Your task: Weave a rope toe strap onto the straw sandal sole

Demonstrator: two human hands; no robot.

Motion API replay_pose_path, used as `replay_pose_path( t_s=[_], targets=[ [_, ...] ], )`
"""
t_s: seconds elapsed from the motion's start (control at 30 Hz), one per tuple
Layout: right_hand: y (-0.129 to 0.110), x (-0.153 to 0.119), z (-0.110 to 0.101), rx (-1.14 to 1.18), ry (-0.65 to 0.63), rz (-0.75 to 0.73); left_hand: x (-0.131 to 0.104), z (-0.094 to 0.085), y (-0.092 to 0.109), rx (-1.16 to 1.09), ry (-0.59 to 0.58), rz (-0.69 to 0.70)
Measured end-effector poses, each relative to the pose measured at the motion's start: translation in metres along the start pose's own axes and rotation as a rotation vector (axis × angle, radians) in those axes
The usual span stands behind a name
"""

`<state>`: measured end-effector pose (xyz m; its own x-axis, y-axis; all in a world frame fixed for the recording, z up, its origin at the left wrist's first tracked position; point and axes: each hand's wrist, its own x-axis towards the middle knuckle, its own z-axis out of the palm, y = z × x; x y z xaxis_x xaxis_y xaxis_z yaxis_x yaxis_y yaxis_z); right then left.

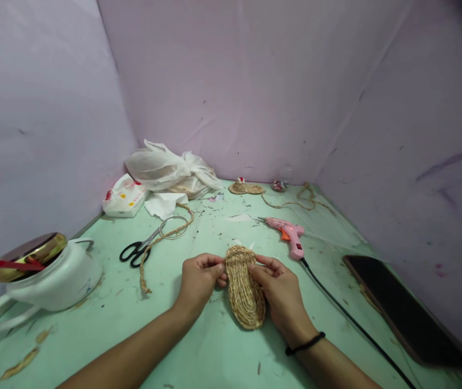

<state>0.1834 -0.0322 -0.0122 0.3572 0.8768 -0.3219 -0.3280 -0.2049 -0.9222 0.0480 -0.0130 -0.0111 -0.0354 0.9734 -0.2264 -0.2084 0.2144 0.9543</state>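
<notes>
A woven straw slipper sole [247,297], made of coiled braided cord, is held between my two hands over the green table. My left hand [203,278] pinches its upper left edge between thumb and fingers. On the other side, my right hand [279,286] grips the upper right edge, thumb on top. A black band circles the right wrist. The pink glue gun [289,233] lies to the right, its nozzle pointing left. Black-handled scissors [138,253] rest left of the hands, with a length of braided straw cord [145,265] across them.
At the back are a small straw slipper [246,188], a clear bag of beads [279,186], loose cord [307,200] and a white plastic bag [174,167]. A tissue pack [125,199] and a white pot [64,275] stand left. A dark phone-like slab [401,308] lies right.
</notes>
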Motion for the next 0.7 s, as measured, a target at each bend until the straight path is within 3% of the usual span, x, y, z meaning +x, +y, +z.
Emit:
replay_pose_path(
  t_s=[0.33,0.7],
  targets=[
    [-0.0042,-0.0001,-0.002,-0.11,-0.038,0.01,0.0037,-0.0002,-0.0014,0.019,0.029,0.027],
    [0.0007,-0.0005,-0.0038,-0.074,-0.069,-0.011,-0.0014,-0.0014,0.001,0.039,0.042,0.051]
  ],
)
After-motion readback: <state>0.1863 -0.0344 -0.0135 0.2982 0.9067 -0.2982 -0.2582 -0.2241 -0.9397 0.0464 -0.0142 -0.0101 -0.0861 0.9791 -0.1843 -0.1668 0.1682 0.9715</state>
